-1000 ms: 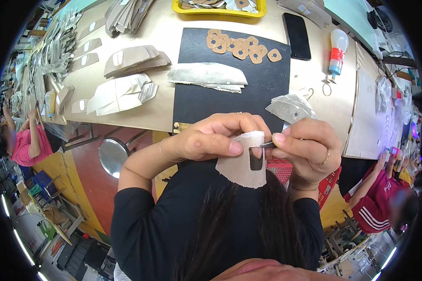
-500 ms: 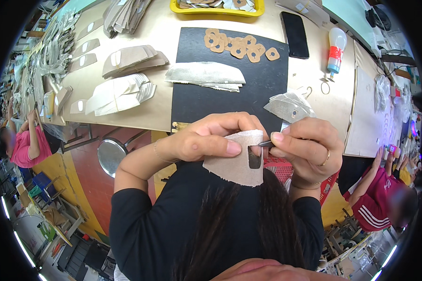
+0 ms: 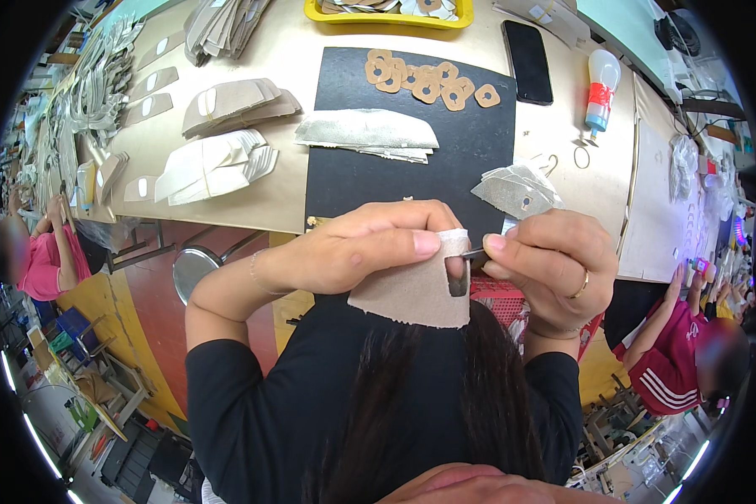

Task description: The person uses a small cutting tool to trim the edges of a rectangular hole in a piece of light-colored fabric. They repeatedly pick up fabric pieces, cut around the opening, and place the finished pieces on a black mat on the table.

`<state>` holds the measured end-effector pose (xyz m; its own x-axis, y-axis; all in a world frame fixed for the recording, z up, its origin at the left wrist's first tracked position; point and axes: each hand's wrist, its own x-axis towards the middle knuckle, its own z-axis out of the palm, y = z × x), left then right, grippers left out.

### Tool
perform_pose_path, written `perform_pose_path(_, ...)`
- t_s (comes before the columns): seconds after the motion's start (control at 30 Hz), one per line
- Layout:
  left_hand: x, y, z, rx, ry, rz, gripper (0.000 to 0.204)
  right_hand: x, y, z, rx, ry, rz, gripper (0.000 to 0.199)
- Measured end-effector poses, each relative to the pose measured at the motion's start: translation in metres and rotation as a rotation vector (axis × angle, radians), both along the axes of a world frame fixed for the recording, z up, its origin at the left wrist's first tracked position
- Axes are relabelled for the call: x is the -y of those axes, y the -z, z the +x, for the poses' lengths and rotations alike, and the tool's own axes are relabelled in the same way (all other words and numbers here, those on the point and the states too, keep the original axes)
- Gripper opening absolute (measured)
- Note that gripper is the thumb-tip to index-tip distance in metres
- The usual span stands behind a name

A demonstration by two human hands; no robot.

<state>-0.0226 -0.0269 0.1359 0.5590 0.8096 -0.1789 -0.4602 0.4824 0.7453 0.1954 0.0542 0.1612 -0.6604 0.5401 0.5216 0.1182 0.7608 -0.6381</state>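
Observation:
My left hand is closed on a beige leather-like piece, its thumb lying on the upper face. A rounded oblong cut-out goes through this piece near its right side, and a fingertip shows behind the opening. My right hand pinches a thin dark metal tool, whose exact kind I cannot make out. Its narrow end reaches the top edge of the cut-out. Both hands are raised in front of my chest, just off the near table edge.
A black mat bears several tan ring-like pieces and a grey-white stack. More cut stacks lie leftward. A phone, a glue bottle and a yellow tray are farther off. Co-workers sit at both sides.
My left hand and the beige piece have shifted slightly left, and the piece is turned a little. My right hand stays almost in place, with the tool still at the cut-out.

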Motion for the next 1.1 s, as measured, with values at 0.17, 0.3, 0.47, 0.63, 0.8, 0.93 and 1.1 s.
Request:
perform_pose_path(0.17,-0.004,-0.007,-0.004,-0.166,0.057,-0.002,0.032,0.001,-0.001,-0.001,0.009,0.016,-0.005,0.029)
perform_pose_path(0.3,-0.005,-0.011,-0.005,-0.197,0.076,0.016,0.032,-0.001,-0.002,0.0,0.037,0.009,0.026,0.03)
perform_pose_path(0.47,-0.005,-0.015,-0.003,-0.238,0.077,-0.017,0.033,-0.001,-0.002,0.001,0.041,-0.002,0.02,0.03)
perform_pose_path(0.63,-0.005,-0.018,-0.005,-0.295,0.096,0.015,0.032,-0.003,-0.005,0.002,0.079,-0.016,0.06,0.03)
perform_pose_path(0.8,-0.008,-0.017,-0.005,-0.356,0.092,0.14,0.031,-0.004,-0.007,0.002,0.074,-0.036,0.072,0.03)
perform_pose_path(0.93,-0.007,-0.019,-0.006,-0.356,0.096,0.113,0.03,-0.005,-0.009,0.002,0.077,-0.043,0.076,0.031)
perform_pose_path(1.1,-0.008,-0.021,-0.006,-0.388,0.092,0.151,0.03,-0.005,-0.01,0.003,0.093,-0.044,0.088,0.03)
